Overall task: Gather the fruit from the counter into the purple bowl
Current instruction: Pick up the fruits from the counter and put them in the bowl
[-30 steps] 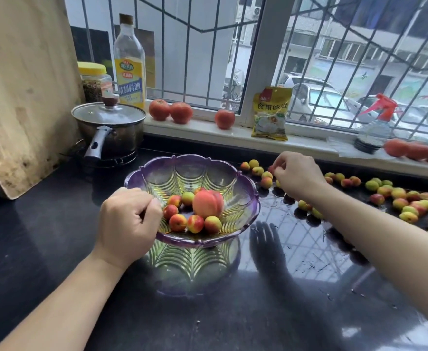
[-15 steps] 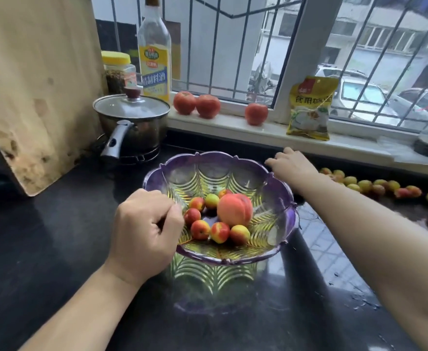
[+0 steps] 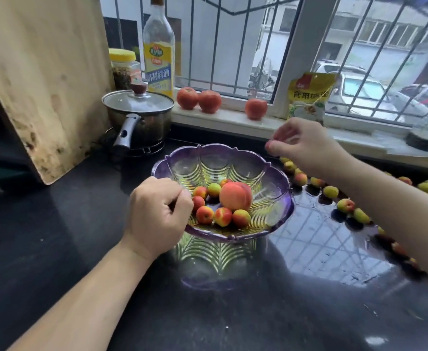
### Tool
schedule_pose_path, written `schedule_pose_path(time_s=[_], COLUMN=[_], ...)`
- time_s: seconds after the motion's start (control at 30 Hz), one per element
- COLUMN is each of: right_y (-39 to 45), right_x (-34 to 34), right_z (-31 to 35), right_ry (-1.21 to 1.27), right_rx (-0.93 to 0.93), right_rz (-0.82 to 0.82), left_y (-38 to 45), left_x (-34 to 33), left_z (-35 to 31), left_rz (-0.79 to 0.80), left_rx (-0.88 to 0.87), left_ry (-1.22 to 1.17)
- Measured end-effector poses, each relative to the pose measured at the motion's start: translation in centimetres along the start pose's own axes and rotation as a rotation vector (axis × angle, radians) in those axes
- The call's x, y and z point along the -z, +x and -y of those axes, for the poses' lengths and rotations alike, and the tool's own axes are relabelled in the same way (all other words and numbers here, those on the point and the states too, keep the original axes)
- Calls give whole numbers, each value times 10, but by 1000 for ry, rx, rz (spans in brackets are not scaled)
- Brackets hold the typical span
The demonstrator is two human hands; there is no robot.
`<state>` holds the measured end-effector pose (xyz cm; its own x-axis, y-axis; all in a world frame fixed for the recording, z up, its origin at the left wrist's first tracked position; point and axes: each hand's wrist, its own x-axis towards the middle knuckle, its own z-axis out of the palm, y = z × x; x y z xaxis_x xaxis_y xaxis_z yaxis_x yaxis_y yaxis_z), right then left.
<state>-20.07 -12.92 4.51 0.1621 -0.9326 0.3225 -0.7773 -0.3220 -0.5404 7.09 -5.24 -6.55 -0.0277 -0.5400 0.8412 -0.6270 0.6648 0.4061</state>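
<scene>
Bowl (image 3: 278, 178) on counter (image 3: 56, 236), pot (image 3: 138, 117) behind-left, loose fruit (image 3: 345, 205) to its right.

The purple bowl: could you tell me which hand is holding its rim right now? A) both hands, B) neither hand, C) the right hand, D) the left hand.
D: the left hand grips the near-left rim of the purple bowl, while the right hand is raised clear of it, above the fruit on the counter.

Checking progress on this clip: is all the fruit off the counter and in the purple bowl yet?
No: many small fruits lie on the counter right of the purple bowl.
</scene>
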Motion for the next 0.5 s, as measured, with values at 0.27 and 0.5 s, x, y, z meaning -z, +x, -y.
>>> schedule_pose_path(time_s=[0.27, 0.5], right_y=[-62, -50], right_x=[-12, -7], right_z=[32, 23], right_ry=[-440, -366], right_rx=[49, -4], right_rz=[460, 248], left_y=[-1, -2], left_x=[2, 4], left_z=[-4, -5], left_rz=[-8, -19], left_rx=[-23, 19], left_ry=[16, -32])
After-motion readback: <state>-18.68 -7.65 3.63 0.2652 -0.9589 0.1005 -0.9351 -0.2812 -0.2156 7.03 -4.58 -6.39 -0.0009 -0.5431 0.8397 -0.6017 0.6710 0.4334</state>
